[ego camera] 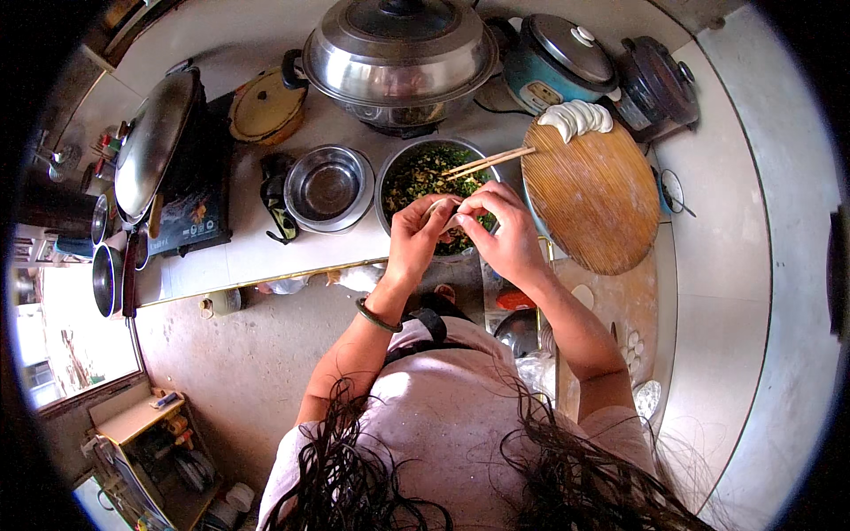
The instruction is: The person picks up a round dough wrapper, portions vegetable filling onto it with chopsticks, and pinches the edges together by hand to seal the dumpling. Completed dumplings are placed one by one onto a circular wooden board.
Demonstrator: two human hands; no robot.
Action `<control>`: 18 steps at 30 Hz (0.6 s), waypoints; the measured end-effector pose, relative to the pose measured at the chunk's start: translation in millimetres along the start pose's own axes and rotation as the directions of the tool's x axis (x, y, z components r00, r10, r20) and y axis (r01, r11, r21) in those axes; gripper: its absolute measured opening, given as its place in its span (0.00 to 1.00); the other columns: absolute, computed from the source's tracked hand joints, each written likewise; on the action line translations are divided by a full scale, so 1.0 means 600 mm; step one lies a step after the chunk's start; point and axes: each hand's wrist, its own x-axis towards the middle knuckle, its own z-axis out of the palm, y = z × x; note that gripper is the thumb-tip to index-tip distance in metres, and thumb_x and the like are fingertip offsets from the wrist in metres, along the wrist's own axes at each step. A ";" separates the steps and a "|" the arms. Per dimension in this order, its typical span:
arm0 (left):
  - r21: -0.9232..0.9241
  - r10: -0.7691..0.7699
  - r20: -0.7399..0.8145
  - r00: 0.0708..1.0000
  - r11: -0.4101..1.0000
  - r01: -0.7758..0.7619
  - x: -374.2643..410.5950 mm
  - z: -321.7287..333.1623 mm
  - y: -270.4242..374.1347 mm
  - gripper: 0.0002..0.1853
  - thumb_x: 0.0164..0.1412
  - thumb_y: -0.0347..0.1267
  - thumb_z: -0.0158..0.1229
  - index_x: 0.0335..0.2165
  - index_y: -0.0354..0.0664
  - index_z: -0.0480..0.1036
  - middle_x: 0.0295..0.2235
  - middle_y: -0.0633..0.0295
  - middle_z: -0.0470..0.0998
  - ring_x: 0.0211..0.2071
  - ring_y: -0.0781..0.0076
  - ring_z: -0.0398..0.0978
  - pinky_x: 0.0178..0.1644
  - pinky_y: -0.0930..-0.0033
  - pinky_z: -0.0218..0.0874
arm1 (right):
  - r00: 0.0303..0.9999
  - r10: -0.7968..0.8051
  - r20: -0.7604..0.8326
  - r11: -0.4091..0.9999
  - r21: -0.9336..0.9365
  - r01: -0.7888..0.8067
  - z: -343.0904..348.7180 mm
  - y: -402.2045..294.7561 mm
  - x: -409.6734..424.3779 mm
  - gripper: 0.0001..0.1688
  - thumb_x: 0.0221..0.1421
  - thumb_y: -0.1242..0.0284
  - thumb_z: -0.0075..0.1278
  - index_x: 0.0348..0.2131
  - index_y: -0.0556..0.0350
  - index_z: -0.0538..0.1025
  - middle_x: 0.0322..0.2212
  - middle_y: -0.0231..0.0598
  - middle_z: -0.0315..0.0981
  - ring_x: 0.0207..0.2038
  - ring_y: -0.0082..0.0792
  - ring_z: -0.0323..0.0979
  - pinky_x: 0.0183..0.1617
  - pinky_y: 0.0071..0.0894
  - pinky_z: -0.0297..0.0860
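Between both hands is a dumpling wrapper, partly folded and mostly covered by fingers. My left hand supports it from the left, while my right hand pinches its edge. Below them stands a metal bowl of chopped green and yellowish filling. A pair of wooden chopsticks leans from the filling across to a round wooden board. Along that board's far edge lies a row of several white folded dumplings.
Left of the filling sit nested metal bowls. Behind are a large lidded steel pot and a blue rice cooker. A lidded wok rests over an induction cooker. Small dough pieces lie on a lower wooden surface at right.
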 end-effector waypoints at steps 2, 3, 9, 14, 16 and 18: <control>0.074 0.046 0.017 0.999 0.996 -0.047 0.001 0.000 0.002 0.15 0.68 0.37 0.53 0.45 0.38 0.76 0.34 0.67 0.80 0.30 0.82 0.74 0.31 0.78 0.66 | 1.000 0.026 -0.001 0.999 0.018 -0.026 -0.001 0.001 0.002 0.07 0.48 0.78 0.59 0.28 0.57 0.74 0.26 0.37 0.70 0.30 0.39 0.73 0.35 0.36 0.69; 0.093 0.035 0.019 0.999 0.995 -0.037 0.000 -0.001 0.005 0.15 0.68 0.37 0.53 0.45 0.37 0.76 0.33 0.66 0.79 0.30 0.82 0.74 0.31 0.78 0.66 | 1.000 0.029 -0.004 0.999 0.014 -0.029 -0.002 0.000 0.005 0.07 0.48 0.77 0.59 0.27 0.58 0.74 0.26 0.37 0.70 0.29 0.38 0.73 0.35 0.35 0.69; 0.106 -0.065 0.160 0.985 0.993 0.048 -0.001 -0.009 0.040 0.18 0.67 0.37 0.55 0.49 0.35 0.73 0.35 0.65 0.78 0.31 0.84 0.72 0.31 0.79 0.65 | 0.995 0.095 0.010 0.995 0.035 -0.095 -0.007 0.001 0.011 0.06 0.48 0.77 0.59 0.27 0.58 0.74 0.25 0.37 0.71 0.29 0.35 0.74 0.34 0.34 0.70; 0.195 -0.003 0.237 0.971 0.980 -0.044 -0.009 0.001 0.052 0.21 0.63 0.29 0.60 0.53 0.36 0.68 0.39 0.67 0.76 0.35 0.86 0.71 0.33 0.80 0.64 | 0.990 0.130 0.047 0.990 0.041 -0.132 -0.014 -0.003 0.015 0.06 0.49 0.77 0.59 0.27 0.59 0.74 0.26 0.37 0.72 0.29 0.34 0.73 0.36 0.32 0.70; 0.264 -0.064 0.249 0.967 0.965 -0.004 -0.005 -0.009 0.054 0.24 0.62 0.26 0.60 0.55 0.37 0.66 0.41 0.67 0.75 0.37 0.85 0.71 0.33 0.80 0.65 | 0.990 0.129 0.050 0.989 0.071 -0.132 -0.013 -0.004 0.015 0.07 0.48 0.77 0.59 0.28 0.59 0.75 0.27 0.38 0.72 0.30 0.33 0.73 0.37 0.31 0.70; 0.276 -0.059 0.292 0.955 0.961 -0.025 0.000 -0.017 0.050 0.28 0.61 0.25 0.60 0.59 0.38 0.62 0.45 0.65 0.74 0.39 0.84 0.72 0.34 0.80 0.65 | 0.986 0.163 0.033 0.981 0.101 -0.166 -0.012 -0.007 0.015 0.07 0.48 0.77 0.60 0.30 0.60 0.76 0.28 0.38 0.72 0.31 0.33 0.73 0.39 0.31 0.70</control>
